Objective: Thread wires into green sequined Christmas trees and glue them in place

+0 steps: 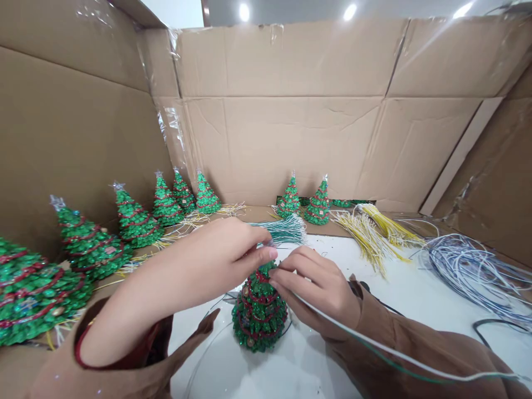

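A small green Christmas tree [260, 313] with red garland and beads stands upright on the white table, between my two hands. My left hand [236, 244] reaches over from the left and closes its thumb and fingers on the treetop, covering most of the tip. On the tree's right side, my right hand [318, 282] has its fingertips pinched together near the upper branches. A white wire [384, 347] emerges at those fingers and trails over the right wrist to the lower right, with a green wire [409, 370] alongside. My fingers hide the wire's end.
More decorated trees [135, 216] line the left side, and two trees [319, 202] stand at the back. Behind the hands lies a green-white wire bundle [286, 230]. Yellow-white wires [366, 238] and a blue-white wire coil [469, 271] lie right. Cardboard walls [282, 144] enclose the table.
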### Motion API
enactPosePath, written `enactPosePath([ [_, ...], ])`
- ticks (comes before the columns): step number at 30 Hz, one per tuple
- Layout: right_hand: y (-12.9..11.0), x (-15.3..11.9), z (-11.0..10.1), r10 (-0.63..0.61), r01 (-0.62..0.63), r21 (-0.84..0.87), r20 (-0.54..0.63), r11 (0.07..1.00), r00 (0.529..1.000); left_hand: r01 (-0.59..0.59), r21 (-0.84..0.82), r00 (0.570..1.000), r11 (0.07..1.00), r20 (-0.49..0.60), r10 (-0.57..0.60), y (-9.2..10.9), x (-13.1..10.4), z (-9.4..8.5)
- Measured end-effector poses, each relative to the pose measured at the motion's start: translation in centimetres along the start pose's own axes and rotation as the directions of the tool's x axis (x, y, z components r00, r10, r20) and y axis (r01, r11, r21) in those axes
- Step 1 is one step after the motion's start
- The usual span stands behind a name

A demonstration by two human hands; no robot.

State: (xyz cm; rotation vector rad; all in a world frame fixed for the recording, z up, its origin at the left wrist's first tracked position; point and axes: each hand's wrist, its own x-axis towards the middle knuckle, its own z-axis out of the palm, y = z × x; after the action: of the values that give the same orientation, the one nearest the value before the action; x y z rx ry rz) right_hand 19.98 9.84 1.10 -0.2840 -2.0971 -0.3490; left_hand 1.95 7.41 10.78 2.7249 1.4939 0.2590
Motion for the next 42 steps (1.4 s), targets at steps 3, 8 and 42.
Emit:
enactPosePath([
  [3,-0.4,0.1,-0.1,0.153,-0.159,0.18,0.049,0.971,0.987,-0.012,-0.004,1.0,1.0,0.008,0.012,-0.2,0.0,0.0],
  [8,-0.9,-0.1,-0.2,0.159,-0.165,0.162,0.046,0.973,0.986,-0.036,0.031,0.999,0.999,0.004,0.036,-0.3,0.1,0.1],
  [42,-1.4,-0.8,-0.7,0.014,0.004,0.144,-0.127,0.99,0.992,-0.023,-0.045,0.999,0.999,0.039,0.025,-0.4,0.2,0.0],
])
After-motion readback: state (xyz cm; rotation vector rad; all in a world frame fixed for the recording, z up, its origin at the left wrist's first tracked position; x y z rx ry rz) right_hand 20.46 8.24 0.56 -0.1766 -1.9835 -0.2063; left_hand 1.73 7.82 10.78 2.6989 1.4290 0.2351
